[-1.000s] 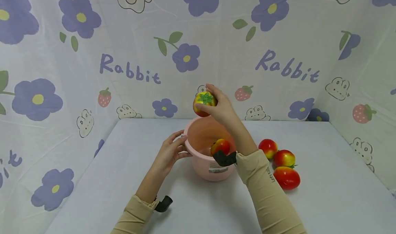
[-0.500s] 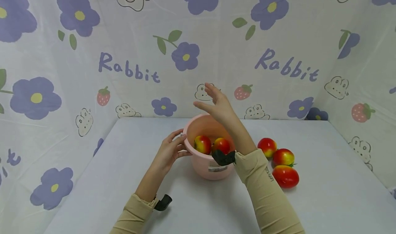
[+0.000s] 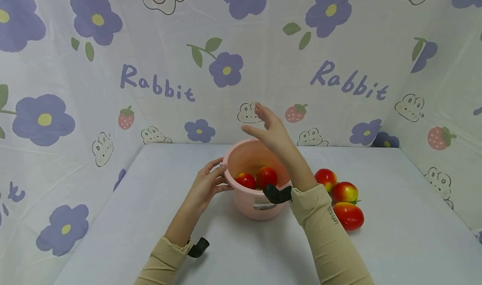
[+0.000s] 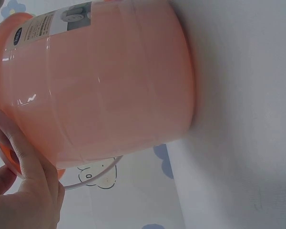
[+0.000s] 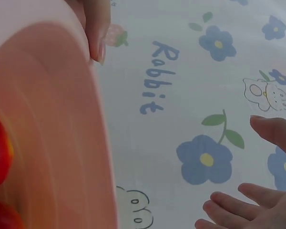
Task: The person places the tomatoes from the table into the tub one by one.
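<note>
A pink bucket (image 3: 257,205) stands on the table with two red-yellow tomatoes inside, one at the left (image 3: 245,180) and one beside it (image 3: 267,178). My left hand (image 3: 205,186) grips the bucket's left rim; in the left wrist view the fingers (image 4: 26,164) curl round the rim, near a thin handle (image 4: 97,176). Above the bucket's back right side, my right hand (image 3: 273,132) holds nothing, its fingers and thumb spread apart. The right wrist view shows that hand (image 5: 257,205) to the right of the bucket's wall (image 5: 76,124).
On the white table (image 3: 150,218), right of the bucket and close to my right sleeve, lie three tomatoes: a back one (image 3: 326,179), a middle one (image 3: 345,192) and a front one (image 3: 349,216). A patterned cloth (image 3: 263,38) hangs behind and at the sides.
The tomato in my right hand was let go and dropped into the bucket, where both tomatoes have shifted. My right hand opened, then moved slightly right. My left hand stays on the rim.
</note>
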Demonstrator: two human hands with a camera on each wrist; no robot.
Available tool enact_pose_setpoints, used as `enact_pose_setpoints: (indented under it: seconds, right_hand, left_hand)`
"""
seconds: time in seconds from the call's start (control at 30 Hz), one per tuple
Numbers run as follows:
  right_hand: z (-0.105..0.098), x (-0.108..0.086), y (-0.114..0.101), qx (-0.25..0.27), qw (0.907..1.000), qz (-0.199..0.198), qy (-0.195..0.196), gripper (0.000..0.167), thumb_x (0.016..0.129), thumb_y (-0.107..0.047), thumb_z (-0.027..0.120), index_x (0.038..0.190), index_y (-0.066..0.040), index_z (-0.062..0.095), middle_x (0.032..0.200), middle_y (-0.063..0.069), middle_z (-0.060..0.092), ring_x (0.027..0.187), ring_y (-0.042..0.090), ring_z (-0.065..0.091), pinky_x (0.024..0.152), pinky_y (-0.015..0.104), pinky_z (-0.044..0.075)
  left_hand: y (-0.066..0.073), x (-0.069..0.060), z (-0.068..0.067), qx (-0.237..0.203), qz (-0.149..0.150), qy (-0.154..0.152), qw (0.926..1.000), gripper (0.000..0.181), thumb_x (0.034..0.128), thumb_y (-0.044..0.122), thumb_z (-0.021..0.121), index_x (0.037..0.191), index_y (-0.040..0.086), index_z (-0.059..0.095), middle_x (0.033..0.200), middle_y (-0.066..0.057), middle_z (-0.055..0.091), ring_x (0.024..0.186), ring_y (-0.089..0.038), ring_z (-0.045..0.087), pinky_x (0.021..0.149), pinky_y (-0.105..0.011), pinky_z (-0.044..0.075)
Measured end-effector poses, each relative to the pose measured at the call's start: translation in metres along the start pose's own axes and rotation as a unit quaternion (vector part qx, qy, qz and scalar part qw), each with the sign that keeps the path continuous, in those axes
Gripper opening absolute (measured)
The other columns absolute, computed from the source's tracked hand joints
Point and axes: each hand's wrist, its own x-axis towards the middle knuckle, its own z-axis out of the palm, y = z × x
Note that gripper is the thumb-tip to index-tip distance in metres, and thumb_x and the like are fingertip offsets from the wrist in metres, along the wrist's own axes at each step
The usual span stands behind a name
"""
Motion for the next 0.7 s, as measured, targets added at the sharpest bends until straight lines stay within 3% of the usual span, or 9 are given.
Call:
enact_pose_setpoints:
  seconds: [0.2,0.7]
  right_hand:
    - [-0.008,-0.003,0.006,-0.003,0.9999,0.012,0.012,0.076,0.091,-0.033,0.067,0.154,-0.025,0.026,0.16,0.004,0.032,0.149,0.032,0.028,0.118,0.054,0.03]
    - [-0.031,-0.01,0.027,0.016,0.999,0.025,0.033,0.078,0.092,-0.029,0.066,0.156,-0.02,0.022,0.16,0.008,0.03,0.15,0.03,0.025,0.123,0.048,0.022]
  left_hand:
    - [0.0,0.002,0.001,-0.003,-0.002,0.002,1.0,0.046,0.0997,0.024,0.055,0.143,0.014,0.043,0.131,-0.025,0.053,0.085,-0.013,0.067,0.079,-0.031,0.061]
    - [0.0,0.002,0.0,-0.009,-0.001,-0.001,1.0,0.046,0.1001,0.023,0.054,0.143,0.013,0.042,0.126,-0.021,0.057,0.085,-0.013,0.067,0.079,-0.031,0.061]
